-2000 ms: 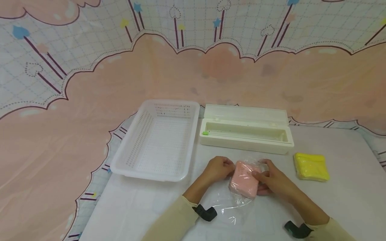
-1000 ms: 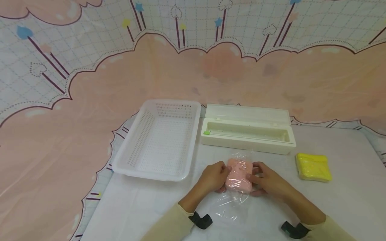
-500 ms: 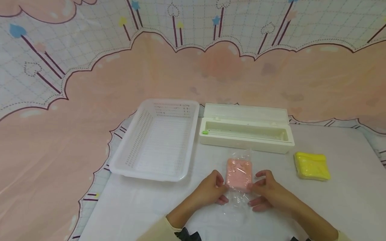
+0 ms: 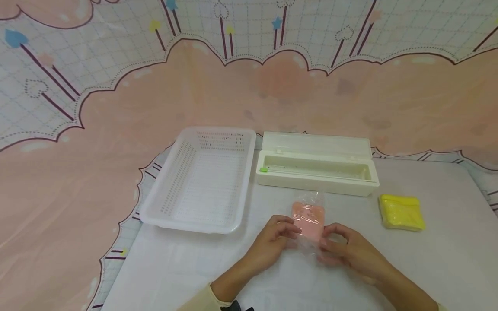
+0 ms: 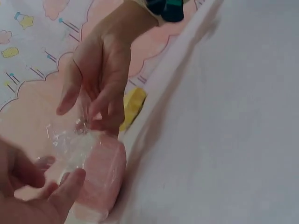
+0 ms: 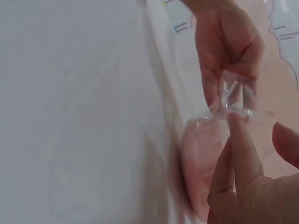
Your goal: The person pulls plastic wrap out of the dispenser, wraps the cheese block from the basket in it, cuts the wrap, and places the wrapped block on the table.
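A pink rectangular block [image 4: 309, 218] lies on the white cloth, wrapped in clear plastic film [image 4: 311, 198] that sticks out past its far and near ends. My left hand [image 4: 274, 237] is at the block's left side, fingers loosely bent and touching the film. At the near right corner, my right hand [image 4: 346, 250] reaches in with its fingers against the loose film. The right wrist view shows the right thumb [image 6: 286, 142] apart from the straight fingers. Crumpled film [image 5: 77, 144] stands between both hands in the left wrist view.
A white perforated basket [image 4: 194, 224] stands to the left. Behind the block is a long white box [image 4: 319, 183] with its lid raised and a green slider [image 4: 263, 169] on its rail. A yellow wrapped block [image 4: 401, 212] lies at right. A patterned cloth [image 4: 249, 99] hangs behind.
The pink block was held tilted in both hands, then laid flat slightly to the left. Both hands have since slid to its near end, at the loose film.
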`<state>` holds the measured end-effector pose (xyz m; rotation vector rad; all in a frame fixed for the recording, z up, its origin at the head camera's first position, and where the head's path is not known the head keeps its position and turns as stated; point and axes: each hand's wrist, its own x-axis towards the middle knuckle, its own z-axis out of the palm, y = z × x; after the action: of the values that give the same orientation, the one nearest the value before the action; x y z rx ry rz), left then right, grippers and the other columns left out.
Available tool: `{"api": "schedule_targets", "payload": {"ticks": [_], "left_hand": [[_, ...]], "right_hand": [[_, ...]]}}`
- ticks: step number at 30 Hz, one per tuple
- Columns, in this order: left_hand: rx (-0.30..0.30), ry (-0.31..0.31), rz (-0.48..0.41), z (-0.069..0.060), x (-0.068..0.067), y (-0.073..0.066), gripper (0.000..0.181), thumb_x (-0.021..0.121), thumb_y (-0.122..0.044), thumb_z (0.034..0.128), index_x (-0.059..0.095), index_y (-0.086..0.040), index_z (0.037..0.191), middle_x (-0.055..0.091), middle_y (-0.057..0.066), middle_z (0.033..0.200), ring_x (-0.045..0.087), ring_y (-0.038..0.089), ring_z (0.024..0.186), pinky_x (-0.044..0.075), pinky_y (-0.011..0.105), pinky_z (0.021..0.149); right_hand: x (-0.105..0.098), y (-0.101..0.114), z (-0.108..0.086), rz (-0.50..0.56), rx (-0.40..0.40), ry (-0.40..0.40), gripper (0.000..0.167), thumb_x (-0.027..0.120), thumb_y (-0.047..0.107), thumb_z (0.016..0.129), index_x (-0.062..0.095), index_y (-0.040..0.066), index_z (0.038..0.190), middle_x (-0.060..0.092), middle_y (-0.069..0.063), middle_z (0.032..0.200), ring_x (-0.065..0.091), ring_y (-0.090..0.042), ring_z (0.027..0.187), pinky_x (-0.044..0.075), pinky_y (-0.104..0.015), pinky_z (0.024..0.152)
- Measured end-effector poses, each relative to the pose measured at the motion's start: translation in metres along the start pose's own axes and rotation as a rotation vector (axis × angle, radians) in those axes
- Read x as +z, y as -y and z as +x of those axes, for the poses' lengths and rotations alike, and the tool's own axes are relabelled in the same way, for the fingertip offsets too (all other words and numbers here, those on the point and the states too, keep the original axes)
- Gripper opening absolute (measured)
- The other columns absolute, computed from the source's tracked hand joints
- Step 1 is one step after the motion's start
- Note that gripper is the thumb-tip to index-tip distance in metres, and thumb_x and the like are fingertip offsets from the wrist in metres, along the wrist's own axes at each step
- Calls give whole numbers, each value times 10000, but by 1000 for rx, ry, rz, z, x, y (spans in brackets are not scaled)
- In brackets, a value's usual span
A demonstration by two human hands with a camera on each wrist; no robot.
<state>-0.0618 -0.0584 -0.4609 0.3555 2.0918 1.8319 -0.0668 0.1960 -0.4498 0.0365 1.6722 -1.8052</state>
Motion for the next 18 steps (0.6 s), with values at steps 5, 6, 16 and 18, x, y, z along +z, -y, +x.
{"api": "schedule_targets", "payload": {"ticks": [5,6,16,18], "left_hand": [[266,31,471,9,-6,7,442,708,99,798,720,-62,1209,589,54,1327,657,155,1055,532,164,895],[308,14,550,12,-6,8,395,752,61,796,740,-76,1166,624,43,1276,663,139,1023,526,154,875],[252,-7,602,32,-2,8,31,764,-119,908,760,-95,927,709,-20,827,560,-13,748,464,97,707],[238,-1,593,34,-2,8,45,753,-141,924,762,-98,934,713,-21,818,554,-21,734,462,97,697]], "right_hand": [[-3,-1,2,-4,-28,3,313,660,150,1000,597,-9,1263,525,-96,1368,682,-132,1035,572,-273,936],[-4,-1,2,-18,-27,-4,350,662,155,999,591,-26,1290,538,-109,1379,675,-128,1047,569,-261,937],[1,6,2,-681,-221,-149,548,901,323,767,693,152,1245,575,-93,1376,652,-82,839,561,-233,739],[5,8,6,-830,-313,-202,473,902,344,755,731,192,1169,663,11,1182,598,-54,777,538,-221,696]]}}
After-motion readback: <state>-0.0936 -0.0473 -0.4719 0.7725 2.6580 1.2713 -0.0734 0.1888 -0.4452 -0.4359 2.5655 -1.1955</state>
